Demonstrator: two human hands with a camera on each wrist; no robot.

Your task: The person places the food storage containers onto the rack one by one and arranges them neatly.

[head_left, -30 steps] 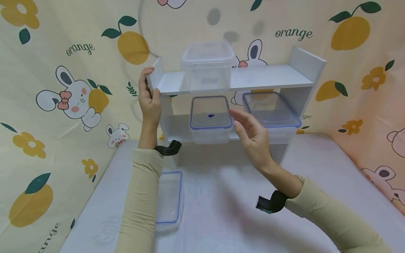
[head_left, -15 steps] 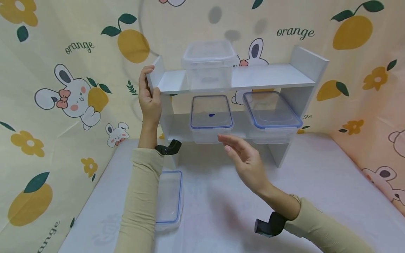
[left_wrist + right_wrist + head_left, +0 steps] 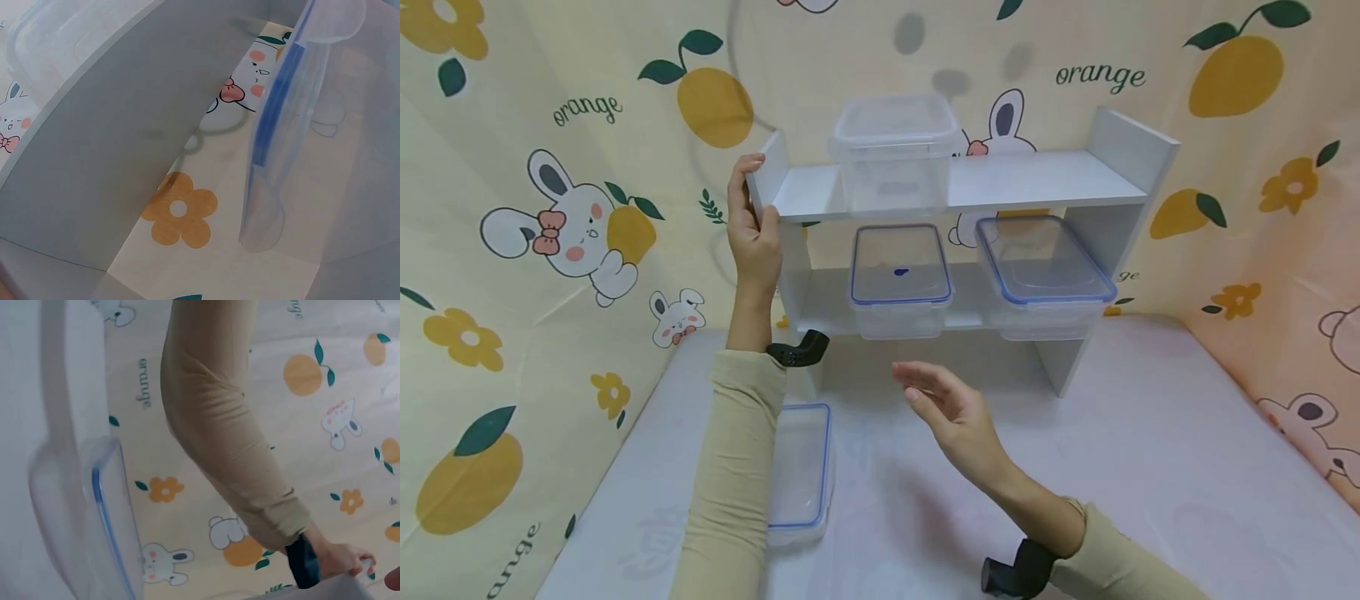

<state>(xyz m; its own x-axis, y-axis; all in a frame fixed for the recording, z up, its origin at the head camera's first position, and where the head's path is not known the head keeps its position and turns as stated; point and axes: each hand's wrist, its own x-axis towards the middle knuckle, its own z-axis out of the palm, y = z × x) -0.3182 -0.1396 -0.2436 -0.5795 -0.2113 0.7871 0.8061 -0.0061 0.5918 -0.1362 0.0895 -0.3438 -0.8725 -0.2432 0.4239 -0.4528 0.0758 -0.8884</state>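
Note:
My left hand (image 3: 755, 242) grips the left side panel of a white two-tier shelf (image 3: 1037, 179), fingers at its outer edge and thumb at the front. Below the shelf's front, my right hand (image 3: 955, 421) hovers with loosely bent fingers and holds nothing. On the top tier stands a clear lidded food container (image 3: 895, 167). Two more share the lower tier: one with a blue-rimmed lid and a dark blue mark (image 3: 900, 287) in the middle, and a wider blue-rimmed container (image 3: 1048, 275) at the right. The left wrist view shows a blue-sealed container (image 3: 281, 119) beneath a grey-white board.
Another blue-rimmed container (image 3: 801, 467) lies on the white-covered table (image 3: 880, 533), partly hidden by the left sleeve (image 3: 730, 467). Patterned cloth (image 3: 602, 75) with rabbits and oranges hangs behind and at both sides. Each wrist wears a black camera mount (image 3: 801, 348).
My right hand has drawn down and away from the lower-tier containers, leftward toward the space over the table. The left hand and the containers stay where they were.

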